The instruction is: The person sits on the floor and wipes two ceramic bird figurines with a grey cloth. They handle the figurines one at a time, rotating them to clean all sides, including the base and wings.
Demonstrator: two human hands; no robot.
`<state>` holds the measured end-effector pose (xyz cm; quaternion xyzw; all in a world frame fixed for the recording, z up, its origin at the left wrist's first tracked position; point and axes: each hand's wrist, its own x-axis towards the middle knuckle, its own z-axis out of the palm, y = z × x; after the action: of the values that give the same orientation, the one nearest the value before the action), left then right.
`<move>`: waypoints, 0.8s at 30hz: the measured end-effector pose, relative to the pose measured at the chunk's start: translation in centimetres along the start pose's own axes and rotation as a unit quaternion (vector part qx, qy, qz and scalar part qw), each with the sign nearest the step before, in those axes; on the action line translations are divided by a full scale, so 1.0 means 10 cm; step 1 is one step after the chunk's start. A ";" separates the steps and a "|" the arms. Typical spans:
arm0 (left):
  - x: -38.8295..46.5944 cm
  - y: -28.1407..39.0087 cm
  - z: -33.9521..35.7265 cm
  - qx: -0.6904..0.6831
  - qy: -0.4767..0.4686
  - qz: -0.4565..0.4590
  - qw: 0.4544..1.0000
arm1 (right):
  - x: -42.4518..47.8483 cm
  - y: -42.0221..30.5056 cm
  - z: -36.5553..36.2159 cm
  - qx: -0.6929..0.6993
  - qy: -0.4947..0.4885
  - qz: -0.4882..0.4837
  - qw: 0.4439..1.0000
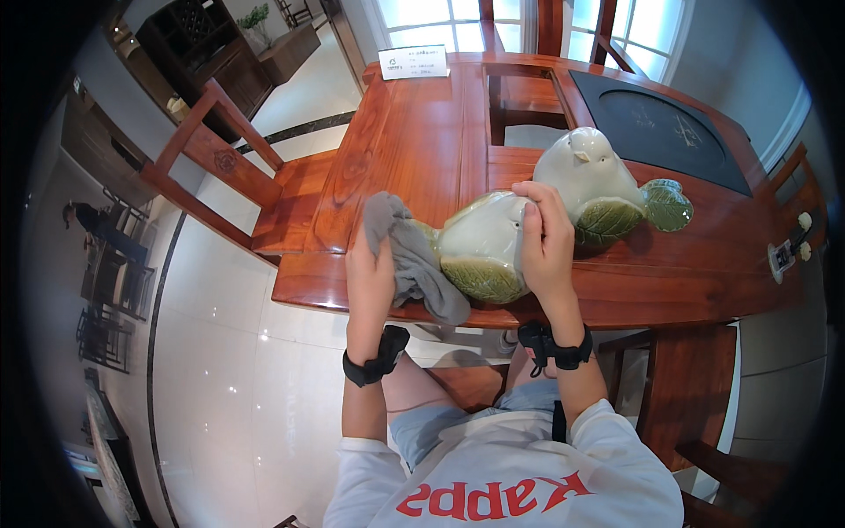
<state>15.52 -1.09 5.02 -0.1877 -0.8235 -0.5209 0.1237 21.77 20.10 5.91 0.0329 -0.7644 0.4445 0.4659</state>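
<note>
A glazed ceramic bird figurine [480, 241] with a white body and green leaf-shaped wings lies between my hands near the table's front edge. My right hand [549, 241] is curled around its head end at the right. In my left hand [371, 270] is a grey cloth [422, 277], bunched against the bird's tail end, which it partly hides. Just behind my right hand stands a second, similar ceramic bird [584, 165], with a green leaf tail [668, 204] pointing right.
Under the birds is a polished reddish wooden table [409, 152]. A card with writing [414, 63] stands at its far edge, and a dark inset tray [660, 132] lies at the back right. White flowers [804, 234] stand far right. Wooden chairs [224, 158] flank the table. A person [105, 228] is far left.
</note>
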 end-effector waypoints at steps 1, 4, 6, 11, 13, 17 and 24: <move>0.00 0.00 -0.01 0.010 0.008 0.005 1.000 | 0.00 0.00 0.00 0.002 -0.001 0.004 1.000; -0.01 0.01 -0.02 0.028 0.025 0.007 0.999 | 0.01 0.02 0.00 -0.005 0.003 -0.014 1.000; -0.01 0.00 -0.03 0.032 0.036 -0.007 0.999 | 0.00 0.03 0.00 -0.005 0.001 -0.006 1.000; -0.07 -0.51 -0.18 0.009 0.078 -0.001 0.997 | 0.01 0.01 0.00 -0.004 -0.004 -0.002 1.000; -0.07 -0.61 -0.27 0.021 0.082 -0.008 0.996 | 0.01 0.01 0.00 -0.006 -0.004 -0.004 1.000; -0.08 -0.68 -0.43 0.122 0.044 -0.080 0.988 | 0.00 -0.01 -0.01 0.002 0.000 0.004 1.000; -0.09 -0.47 -0.36 0.246 0.167 0.044 0.954 | -0.02 -0.02 -0.01 -0.001 0.006 -0.004 1.000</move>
<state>14.31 -6.29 2.41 -0.0978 -0.8847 -0.3206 0.3239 22.05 20.03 5.93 0.0334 -0.7619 0.4421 0.4722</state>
